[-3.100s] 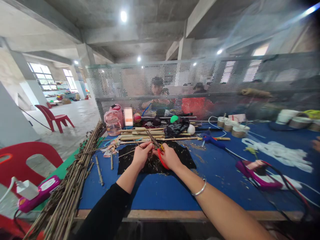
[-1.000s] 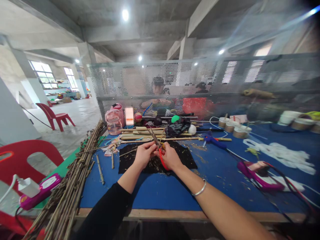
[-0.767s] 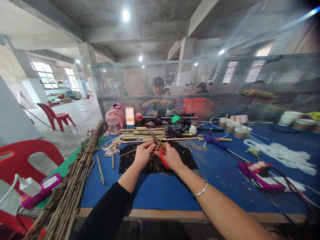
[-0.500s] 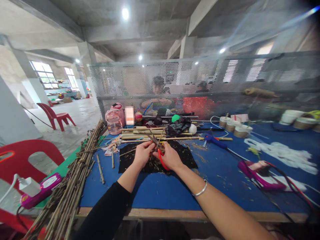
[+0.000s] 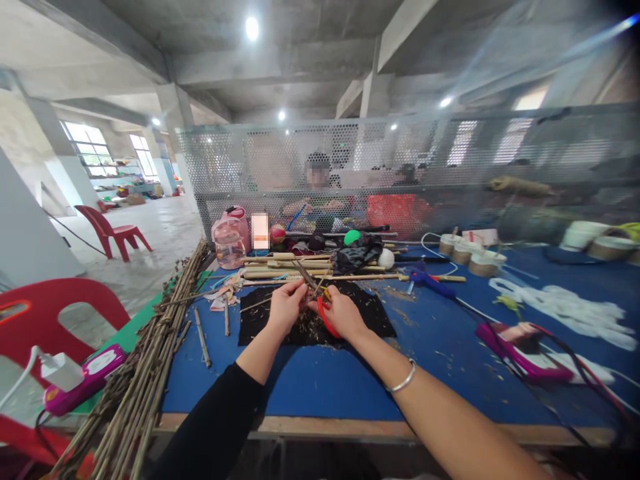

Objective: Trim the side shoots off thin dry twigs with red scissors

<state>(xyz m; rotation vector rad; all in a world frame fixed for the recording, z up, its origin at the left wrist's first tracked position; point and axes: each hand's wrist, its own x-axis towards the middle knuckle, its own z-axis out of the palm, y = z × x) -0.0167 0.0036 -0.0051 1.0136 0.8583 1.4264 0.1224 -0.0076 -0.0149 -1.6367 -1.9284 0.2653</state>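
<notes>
My right hand (image 5: pixel 340 312) is closed around the red-handled scissors (image 5: pixel 327 321), whose metal blades point up and to the left. Just beside it, my left hand (image 5: pixel 287 308) pinches a thin twig (image 5: pixel 257 304) close to the blades. One end of this twig seems to stick out to the left of the hand; its other end is lost among the fingers and blades. Under both hands lies a black cloth (image 5: pixel 370 313) strewn with small plant scraps.
A long bundle of dry stalks (image 5: pixel 143 347) lies along the table's left side. Short stick pieces (image 5: pixel 203 337) rest nearby. Behind the hands are bamboo sticks (image 5: pixel 273 273) and a pink jug (image 5: pixel 230 243). On the right are a blue glue gun (image 5: pixel 430 280) and a purple power strip (image 5: pixel 520 357).
My hands stay almost in place at the cloth, and the scissors' handles have shifted slightly in my right hand. Behind the mesh screen, a person's hand has moved up a little.
</notes>
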